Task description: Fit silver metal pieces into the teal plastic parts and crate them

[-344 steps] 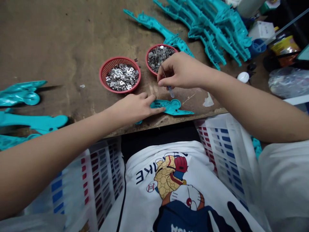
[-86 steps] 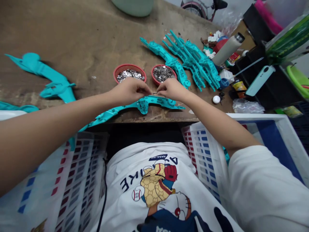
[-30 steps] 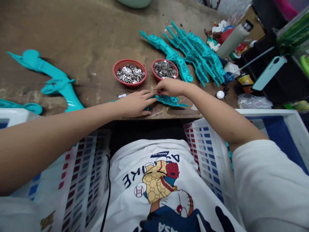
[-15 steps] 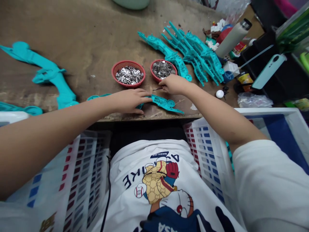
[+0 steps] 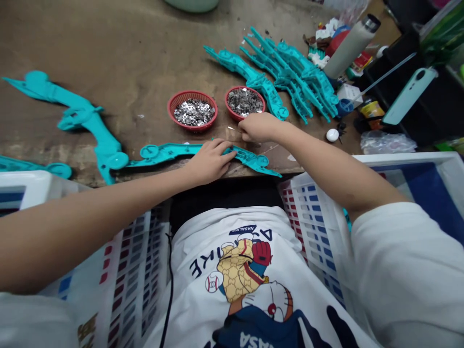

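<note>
A long teal plastic part (image 5: pixel 174 151) lies along the table's near edge, its ribbed side up. My left hand (image 5: pixel 213 159) is closed over its middle, fingers bent across the top. Just beyond the part, my right hand (image 5: pixel 259 128) is pinched around a thin metal tool (image 5: pixel 231 128); only a bright bit of it shows, so its kind is unclear. That hand is beside the near rim of a red basket (image 5: pixel 232 113) of small metal pieces. To the left stands another red basket (image 5: pixel 170 108), holding shiny small metal pieces.
Several teal parts (image 5: pixel 250 75) lie at the back right, with more teal parts (image 5: pixel 87 116) on the left. A bottle (image 5: pixel 351 46), a phone (image 5: pixel 409 96) and clutter occupy the right. White plastic crates (image 5: pixel 315 227) flank my lap.
My left hand has shifted right along the teal part, with its fingers more bent. My right hand stays by the right basket, and less of the thin tool shows. The view has shifted slightly.
</note>
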A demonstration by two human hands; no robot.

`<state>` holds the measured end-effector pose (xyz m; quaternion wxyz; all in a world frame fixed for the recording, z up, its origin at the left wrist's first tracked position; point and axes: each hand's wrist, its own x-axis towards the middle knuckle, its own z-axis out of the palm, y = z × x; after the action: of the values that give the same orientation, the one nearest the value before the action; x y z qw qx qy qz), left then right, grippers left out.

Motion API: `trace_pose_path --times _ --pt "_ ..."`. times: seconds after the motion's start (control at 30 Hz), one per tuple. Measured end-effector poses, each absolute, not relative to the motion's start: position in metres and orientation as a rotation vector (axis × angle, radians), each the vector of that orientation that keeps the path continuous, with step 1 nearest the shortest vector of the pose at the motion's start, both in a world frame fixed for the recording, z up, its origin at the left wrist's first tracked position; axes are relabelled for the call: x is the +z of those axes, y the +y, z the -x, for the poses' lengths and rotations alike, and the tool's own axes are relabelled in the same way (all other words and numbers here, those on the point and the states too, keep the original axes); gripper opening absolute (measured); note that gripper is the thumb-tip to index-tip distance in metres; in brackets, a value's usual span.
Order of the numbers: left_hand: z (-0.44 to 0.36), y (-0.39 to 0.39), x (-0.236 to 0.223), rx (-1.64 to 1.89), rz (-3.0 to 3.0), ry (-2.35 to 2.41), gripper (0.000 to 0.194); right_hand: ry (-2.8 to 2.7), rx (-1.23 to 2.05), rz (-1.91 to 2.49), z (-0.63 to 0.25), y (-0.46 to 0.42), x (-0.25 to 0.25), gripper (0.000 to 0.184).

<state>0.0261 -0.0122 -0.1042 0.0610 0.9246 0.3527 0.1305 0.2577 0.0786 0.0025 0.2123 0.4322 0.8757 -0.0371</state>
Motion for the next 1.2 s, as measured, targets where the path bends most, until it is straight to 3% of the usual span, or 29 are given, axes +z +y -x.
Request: trace_pose_path --times 0.27,0.47,0.73,0.97,1.2 --pt "-0.029 -0.012 -0.114 0.484 -2.665 1.221 0.054 2.354 -0.577 -1.119 -0.271 0.066 0.021 0.018" --pt "-0.031 -0.012 -0.102 0.325 -2.661 1.207 0.077 2.359 -0.532 -1.051 -0.266 0.069 0.010 0.020" --pt "-0.030 -0.009 -0.099 0.272 -2.664 1.186 0.084 2.394 -0.494 -1.054 -0.269 0.066 0.016 0.021" --pt "-0.028 -0.012 -0.100 0.245 -2.695 1.172 0.080 2.475 -0.490 -1.035 -0.271 0.075 -0.008 0.009" --pt "-0.033 -0.010 -0.094 0.221 -2.633 1.191 0.079 2.529 -0.590 -1.068 -0.280 0.088 -0.032 0.023"
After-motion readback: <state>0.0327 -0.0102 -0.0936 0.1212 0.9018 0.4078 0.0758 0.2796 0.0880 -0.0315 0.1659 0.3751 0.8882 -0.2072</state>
